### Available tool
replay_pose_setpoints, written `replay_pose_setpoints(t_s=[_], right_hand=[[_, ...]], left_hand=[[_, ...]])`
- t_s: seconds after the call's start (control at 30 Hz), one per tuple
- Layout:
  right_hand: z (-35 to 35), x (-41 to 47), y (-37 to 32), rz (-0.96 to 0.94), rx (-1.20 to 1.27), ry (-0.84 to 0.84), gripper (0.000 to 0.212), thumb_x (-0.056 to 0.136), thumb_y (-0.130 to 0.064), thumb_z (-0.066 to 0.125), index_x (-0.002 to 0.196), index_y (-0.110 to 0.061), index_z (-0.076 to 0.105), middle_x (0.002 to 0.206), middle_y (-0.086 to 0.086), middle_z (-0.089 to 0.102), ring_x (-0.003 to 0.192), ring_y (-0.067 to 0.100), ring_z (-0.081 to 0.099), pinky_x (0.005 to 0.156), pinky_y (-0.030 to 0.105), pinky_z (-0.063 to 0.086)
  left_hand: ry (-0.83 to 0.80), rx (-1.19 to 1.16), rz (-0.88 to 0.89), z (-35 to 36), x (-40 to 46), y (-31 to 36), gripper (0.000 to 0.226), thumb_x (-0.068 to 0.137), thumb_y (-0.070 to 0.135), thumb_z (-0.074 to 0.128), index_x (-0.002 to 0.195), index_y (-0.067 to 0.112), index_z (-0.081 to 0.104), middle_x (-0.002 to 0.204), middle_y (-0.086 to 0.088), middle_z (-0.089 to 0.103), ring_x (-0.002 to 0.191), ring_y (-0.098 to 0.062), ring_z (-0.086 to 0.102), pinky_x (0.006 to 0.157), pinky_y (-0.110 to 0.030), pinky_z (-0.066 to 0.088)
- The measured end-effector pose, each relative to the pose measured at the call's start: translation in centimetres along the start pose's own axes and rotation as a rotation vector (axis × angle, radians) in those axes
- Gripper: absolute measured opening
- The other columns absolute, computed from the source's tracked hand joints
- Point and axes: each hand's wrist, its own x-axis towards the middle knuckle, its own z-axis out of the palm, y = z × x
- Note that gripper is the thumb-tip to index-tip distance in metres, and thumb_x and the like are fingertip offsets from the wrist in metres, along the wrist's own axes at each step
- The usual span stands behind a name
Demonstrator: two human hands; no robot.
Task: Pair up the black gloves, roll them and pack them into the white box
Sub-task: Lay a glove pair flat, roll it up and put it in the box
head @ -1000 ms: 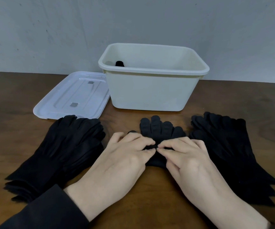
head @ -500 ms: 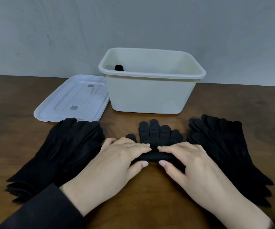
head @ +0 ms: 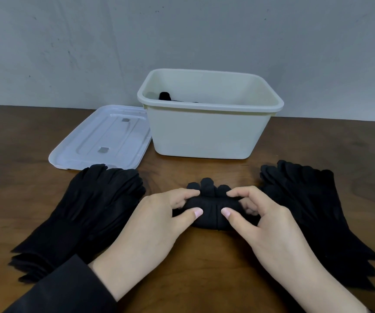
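A pair of black gloves (head: 211,213) lies on the table in front of me, rolled up most of the way, with only its fingertips sticking out at the far side. My left hand (head: 159,220) and my right hand (head: 265,222) both grip the roll, thumbs on the near side and fingers over the top. A stack of black gloves (head: 80,213) lies flat to the left. Another stack of black gloves (head: 312,213) lies to the right. The white box (head: 206,134) stands open behind them, with a black glove roll (head: 165,96) showing inside at its left end.
The box's translucent white lid (head: 105,136) lies flat on the brown wooden table (head: 19,150), left of the box. A grey wall rises right behind the table. A black sleeve covers my left forearm at the bottom left.
The roll has grown toward the glove fingertips, so less of the fingers shows. My hands moved forward with it, and the thumbs now press on the near side.
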Motion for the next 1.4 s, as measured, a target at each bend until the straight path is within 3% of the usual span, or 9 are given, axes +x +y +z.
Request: replay_pose_setpoints(t_s=[0.13, 0.3, 0.53, 0.7, 0.97, 1.13, 1.2, 1.3, 1.4], right_hand=[[0.6, 0.1, 0.5, -0.081, -0.184, 0.040, 0.027, 0.087, -0.039, 0.070, 0.111, -0.040, 0.058, 0.084, -0.019, 0.054, 0.088, 0.003, 0.053, 0.074, 0.015, 0.044], [0.6, 0.1, 0.7, -0.255, -0.415, 0.049, 0.028, 0.090, -0.028, 0.065, 0.117, -0.031, 0.070, 0.117, -0.018, 0.055, 0.106, 0.010, 0.053, 0.087, 0.032, 0.046], [0.4, 0.0, 0.8, -0.371, -0.480, -0.039, 0.038, 0.083, -0.011, 0.060, 0.116, -0.023, 0.074, 0.122, -0.014, 0.066, 0.116, 0.005, 0.054, 0.097, 0.032, 0.044], [-0.5, -0.8, 0.3, -0.326, -0.540, -0.218, 0.054, 0.091, -0.043, 0.043, 0.142, -0.028, 0.053, 0.143, -0.023, 0.045, 0.135, -0.003, 0.035, 0.111, 0.033, 0.037], [-1.2, -1.0, -0.5, -0.193, -0.291, -0.156, 0.029, 0.089, -0.058, 0.050, 0.118, -0.053, 0.050, 0.114, -0.035, 0.055, 0.117, -0.013, 0.039, 0.092, 0.016, 0.038], [-1.0, -0.5, -1.6, -0.032, -0.033, -0.095, 0.021, 0.090, -0.043, 0.064, 0.109, -0.047, 0.057, 0.097, -0.024, 0.069, 0.069, -0.010, 0.059, 0.066, 0.010, 0.042], [-0.4, -0.2, -0.9, -0.058, -0.150, -0.035, 0.025, 0.089, -0.045, 0.065, 0.112, -0.045, 0.058, 0.098, -0.025, 0.064, 0.077, -0.013, 0.057, 0.078, 0.009, 0.044], [0.1, -0.1, -0.4, -0.267, -0.411, 0.073, 0.024, 0.094, -0.039, 0.063, 0.118, -0.035, 0.063, 0.118, -0.024, 0.057, 0.111, -0.004, 0.052, 0.101, 0.027, 0.041], [0.9, -0.6, -0.3, -0.449, -0.513, -0.013, 0.037, 0.094, -0.040, 0.057, 0.125, -0.024, 0.068, 0.131, -0.011, 0.062, 0.121, 0.005, 0.056, 0.109, 0.033, 0.041]], left_hand=[[0.036, 0.127, 0.047, -0.1, 0.1, 0.2, 0.039, 0.091, 0.043, 0.063, 0.129, 0.051, 0.056, 0.085, 0.016, 0.061, 0.085, 0.000, 0.058, 0.084, -0.014, 0.044], [0.020, 0.358, 0.134, -0.5, 0.2, 0.2, 0.039, 0.093, 0.036, 0.063, 0.131, 0.044, 0.057, 0.080, 0.020, 0.051, 0.080, 0.002, 0.049, 0.083, -0.018, 0.044], [0.028, 0.467, 0.308, -1.4, -0.5, 0.7, 0.044, 0.090, 0.015, 0.059, 0.130, 0.033, 0.061, 0.127, 0.018, 0.053, 0.105, 0.002, 0.045, 0.096, -0.029, 0.043], [-0.130, 0.621, 0.412, -0.5, -1.0, 0.9, 0.053, 0.094, 0.057, 0.037, 0.133, 0.029, 0.061, 0.135, 0.018, 0.055, 0.120, -0.003, 0.049, 0.099, -0.031, 0.047], [-0.101, 0.380, 0.301, -0.8, -0.9, 0.6, 0.041, 0.094, 0.061, 0.041, 0.133, 0.048, 0.050, 0.123, 0.034, 0.053, 0.120, 0.009, 0.039, 0.106, -0.020, 0.028], [-0.054, 0.130, 0.113, -0.6, -0.5, 0.6, 0.021, 0.091, 0.059, 0.049, 0.108, 0.052, 0.058, 0.096, 0.022, 0.065, 0.086, 0.002, 0.058, 0.078, -0.015, 0.046], [-0.002, 0.145, 0.082, -0.1, 0.0, 0.3, 0.021, 0.090, 0.056, 0.054, 0.109, 0.048, 0.060, 0.094, 0.022, 0.065, 0.083, 0.007, 0.057, 0.074, -0.011, 0.044], [0.068, 0.216, 0.116, 0.4, 0.5, 0.0, 0.027, 0.089, 0.057, 0.056, 0.113, 0.044, 0.059, 0.099, 0.025, 0.062, 0.096, 0.005, 0.055, 0.092, -0.021, 0.044], [0.092, 0.294, 0.177, 0.5, 0.5, 0.0, 0.029, 0.091, 0.056, 0.051, 0.115, 0.041, 0.059, 0.105, 0.023, 0.059, 0.102, 0.003, 0.052, 0.097, -0.028, 0.043]])
